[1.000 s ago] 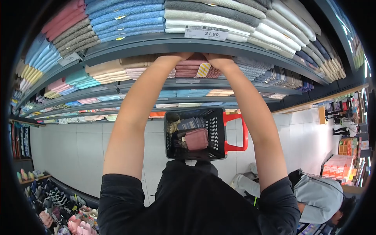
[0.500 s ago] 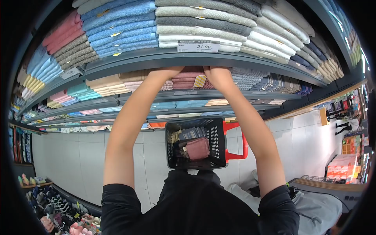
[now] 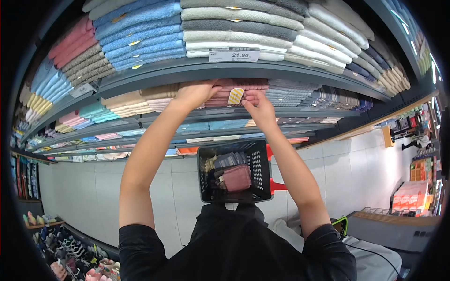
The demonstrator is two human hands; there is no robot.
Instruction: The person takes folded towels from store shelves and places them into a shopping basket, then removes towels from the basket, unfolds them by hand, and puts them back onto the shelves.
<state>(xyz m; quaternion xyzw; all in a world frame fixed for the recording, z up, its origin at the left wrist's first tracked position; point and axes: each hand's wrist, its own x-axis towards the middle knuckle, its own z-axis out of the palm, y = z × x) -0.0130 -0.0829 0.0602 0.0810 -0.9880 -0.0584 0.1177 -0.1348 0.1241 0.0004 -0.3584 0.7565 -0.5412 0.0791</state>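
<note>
A stack of dusky pink folded towels (image 3: 223, 100) sits on the shelf below the top one. A white label with yellow stripes (image 3: 235, 96) hangs at its front. My left hand (image 3: 198, 92) lies against the stack's left side, fingers stretched towards the pink towels and partly hidden against them. At the label's right edge, the fingers of my right hand (image 3: 259, 107) are bent and pinched together on it. Below my arms stands a black shopping basket (image 3: 260, 164) with red handle parts, holding a folded pink towel (image 3: 236, 178) and striped grey-blue cloth (image 3: 230, 160).
The top shelf edge (image 3: 168, 70) juts out just above my hands, with a price card (image 3: 234, 55) on it. Blue towels (image 3: 138, 35) and grey and white towels fill that shelf. Striped towels (image 3: 328, 98) lie to the right. A person's grey clothing (image 3: 375, 253) shows at lower right.
My right hand has drawn back from under the top shelf, down and left to the label. My left hand has shifted slightly left. More of the pink stack shows.
</note>
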